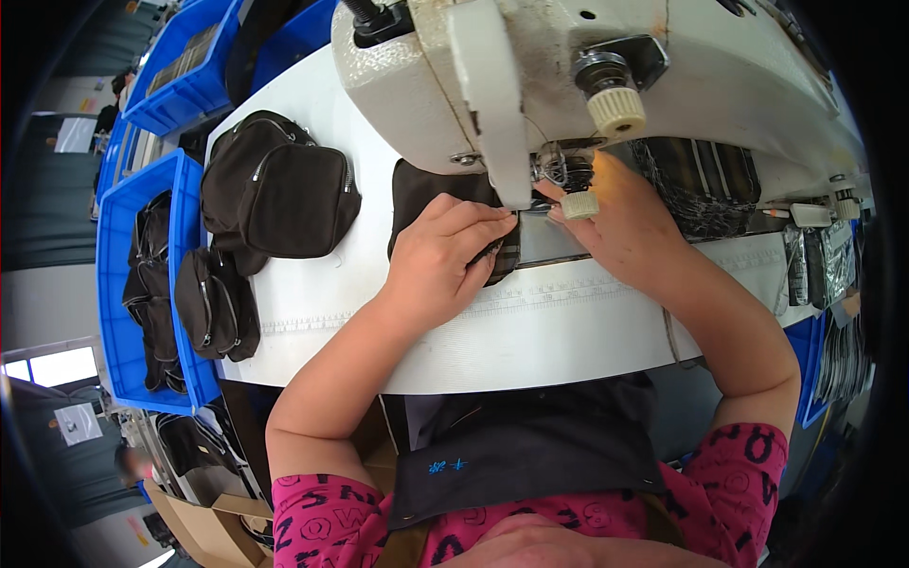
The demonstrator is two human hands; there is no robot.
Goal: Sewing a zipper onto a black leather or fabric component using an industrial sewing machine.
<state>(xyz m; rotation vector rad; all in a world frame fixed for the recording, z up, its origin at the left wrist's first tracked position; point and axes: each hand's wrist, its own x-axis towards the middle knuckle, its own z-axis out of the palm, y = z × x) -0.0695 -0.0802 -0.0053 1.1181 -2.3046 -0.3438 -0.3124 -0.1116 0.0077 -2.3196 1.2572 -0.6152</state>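
Note:
A dark fabric piece (414, 189) lies on the white sewing table under the head of a sewing machine (407, 90). My left hand (440, 256) is closed on its near edge, fingers bent together on top and thumb lower down. A strip of striped lining shows beside that thumb. Close to the needle area, my right hand (632, 227) has its fingertips drawn together at the right of the fabric. Machine parts cover some of those fingers, so what they pinch is hidden.
Dark zippered pouches (294, 194) are piled at the left, beside a blue bin (109, 284) holding more pouches. Striped fabric pieces (696, 185) are stacked right of the machine head. A ruler scale (578, 287) runs along the table (530, 336). Plastic-wrapped items (833, 260) sit far right.

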